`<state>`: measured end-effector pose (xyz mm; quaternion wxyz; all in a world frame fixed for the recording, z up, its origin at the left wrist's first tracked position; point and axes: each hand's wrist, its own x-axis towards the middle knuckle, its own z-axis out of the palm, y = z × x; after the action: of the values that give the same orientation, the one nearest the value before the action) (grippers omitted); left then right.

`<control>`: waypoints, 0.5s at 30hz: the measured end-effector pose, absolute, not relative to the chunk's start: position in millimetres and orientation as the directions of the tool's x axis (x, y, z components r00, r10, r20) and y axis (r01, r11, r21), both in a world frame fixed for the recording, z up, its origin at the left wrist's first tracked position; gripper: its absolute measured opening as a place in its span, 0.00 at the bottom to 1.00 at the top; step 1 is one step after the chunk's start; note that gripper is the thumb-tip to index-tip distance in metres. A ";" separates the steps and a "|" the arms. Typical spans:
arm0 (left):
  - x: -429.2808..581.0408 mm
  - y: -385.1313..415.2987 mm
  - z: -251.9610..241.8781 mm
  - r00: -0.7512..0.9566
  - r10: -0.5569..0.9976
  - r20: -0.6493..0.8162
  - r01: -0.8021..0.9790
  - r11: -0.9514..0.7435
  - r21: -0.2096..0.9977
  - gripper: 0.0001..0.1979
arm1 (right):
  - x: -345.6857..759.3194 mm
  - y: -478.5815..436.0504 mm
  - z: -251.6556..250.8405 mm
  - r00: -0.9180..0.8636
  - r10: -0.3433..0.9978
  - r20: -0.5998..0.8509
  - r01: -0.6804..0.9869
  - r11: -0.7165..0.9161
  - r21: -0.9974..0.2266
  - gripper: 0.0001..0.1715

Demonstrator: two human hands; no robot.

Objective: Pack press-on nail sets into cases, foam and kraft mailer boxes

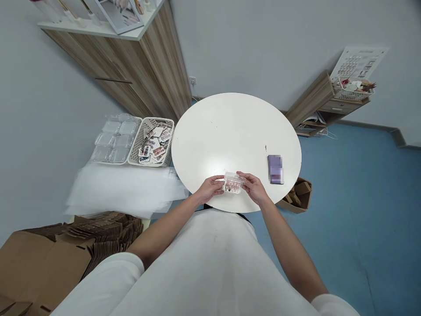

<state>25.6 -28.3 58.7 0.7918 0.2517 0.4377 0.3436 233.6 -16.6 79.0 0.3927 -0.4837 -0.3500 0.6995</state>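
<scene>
A small clear plastic box (pixel 233 183) with pinkish press-on nails inside sits between my two hands, low over the near edge of the round white table (pixel 230 131). My left hand (pixel 210 188) grips the box's left end with curled fingers. My right hand (pixel 252 186) pinches its right end from the other side. Both forearms reach in from below.
A blurred purple phone (pixel 275 169) lies on the table to the right. On a side surface at left stand a white basket of nail cards (pixel 153 141) and a tray of clear boxes (pixel 113 139). Flattened cardboard (pixel 82 241) lies lower left; a small carton (pixel 297 195) sits on the blue floor.
</scene>
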 end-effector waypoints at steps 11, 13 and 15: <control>30.6 -26.5 62.8 0.375 0.761 -0.530 -0.348 0.645 0.680 0.19 | 237.1 -11.7 73.1 -0.234 0.884 -0.404 -0.163 -0.445 -0.881 0.11; 31.6 -26.5 62.5 0.369 0.760 -0.535 -0.341 0.647 0.682 0.20 | 238.3 -11.2 71.7 -0.234 0.883 -0.406 -0.165 -0.447 -0.879 0.10; 32.9 -26.4 62.4 0.363 0.756 -0.544 -0.321 0.650 0.689 0.22 | 239.5 -10.7 69.8 -0.232 0.886 -0.402 -0.181 -0.446 -0.877 0.09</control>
<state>32.9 -26.4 62.4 0.7894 0.2421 0.4494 0.3411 239.5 -10.7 69.8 0.3826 -0.4873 -0.3616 0.6967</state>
